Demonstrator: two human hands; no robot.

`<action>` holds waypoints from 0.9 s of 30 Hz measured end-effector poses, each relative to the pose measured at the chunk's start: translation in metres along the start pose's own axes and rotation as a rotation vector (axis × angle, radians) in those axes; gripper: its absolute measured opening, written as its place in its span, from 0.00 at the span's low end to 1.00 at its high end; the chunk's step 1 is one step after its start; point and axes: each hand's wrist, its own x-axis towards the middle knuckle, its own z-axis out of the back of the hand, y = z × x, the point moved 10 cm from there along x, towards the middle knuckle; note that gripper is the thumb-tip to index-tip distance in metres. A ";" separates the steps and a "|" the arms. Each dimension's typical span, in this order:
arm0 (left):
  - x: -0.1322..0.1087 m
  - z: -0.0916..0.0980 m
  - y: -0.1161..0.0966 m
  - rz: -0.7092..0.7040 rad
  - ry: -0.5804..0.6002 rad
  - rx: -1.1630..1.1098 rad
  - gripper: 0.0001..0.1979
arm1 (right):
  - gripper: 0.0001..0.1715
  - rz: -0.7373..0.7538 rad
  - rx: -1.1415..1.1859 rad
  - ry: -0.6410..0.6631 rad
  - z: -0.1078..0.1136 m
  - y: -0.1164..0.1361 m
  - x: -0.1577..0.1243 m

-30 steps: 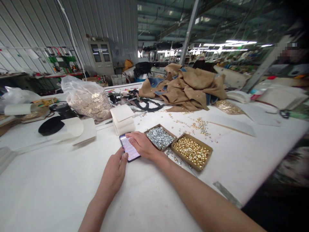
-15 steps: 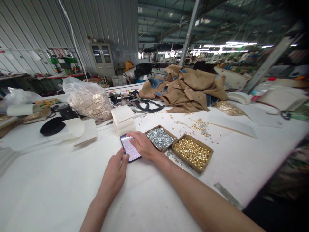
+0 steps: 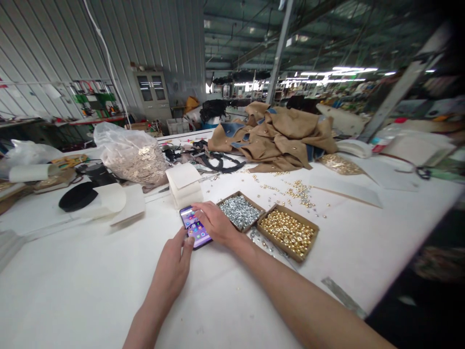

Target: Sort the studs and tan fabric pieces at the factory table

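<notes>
A smartphone (image 3: 198,232) with a lit purple screen of app icons is at the middle of the white table. My left hand (image 3: 178,252) grips its lower left edge, thumb at the screen's border. My right hand (image 3: 216,222) reaches over its upper right part, fingers stretched toward the top edge and covering some of the screen. Just right of that hand stands a cardboard tray of silver metal pieces (image 3: 240,211). Beside it is a second tray of gold-coloured metal pieces (image 3: 288,230).
Behind the phone stands a folded white card (image 3: 184,186). Farther left are a black disc (image 3: 78,196) and a plastic bag of beige pieces (image 3: 134,157). Brown fabric (image 3: 276,135) is heaped at the back. Loose gold pieces (image 3: 300,191) lie scattered; a grey strip (image 3: 343,296) lies near the right edge.
The phone's screen has switched from a pale page of text to a purple screen of app icons. Both hands stay at the phone; the view has shifted slightly.
</notes>
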 end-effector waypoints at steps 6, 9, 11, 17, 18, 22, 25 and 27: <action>0.000 -0.002 0.002 0.013 -0.006 0.018 0.29 | 0.21 0.165 -0.134 -0.009 0.005 0.027 -0.003; 0.001 -0.002 -0.001 -0.001 0.002 0.021 0.28 | 0.21 0.217 -0.244 -0.016 0.013 0.037 -0.004; 0.001 -0.003 -0.003 -0.010 0.014 0.027 0.28 | 0.20 0.216 -0.295 -0.041 0.021 0.037 -0.004; 0.001 -0.005 0.001 0.038 0.009 0.066 0.35 | 0.18 0.125 -0.274 -0.138 0.039 0.024 -0.006; 0.000 -0.005 0.002 0.051 0.007 0.071 0.36 | 0.18 0.113 -0.260 -0.146 0.039 0.022 -0.006; -0.001 -0.006 0.003 0.068 0.007 0.089 0.37 | 0.16 0.079 -0.245 -0.195 0.044 0.017 -0.007; 0.000 -0.007 0.003 0.067 0.006 0.094 0.38 | 0.14 0.072 -0.332 -0.176 0.049 0.015 -0.005; 0.000 -0.008 0.004 0.079 0.003 0.092 0.39 | 0.12 0.051 -0.390 -0.149 0.053 0.013 -0.004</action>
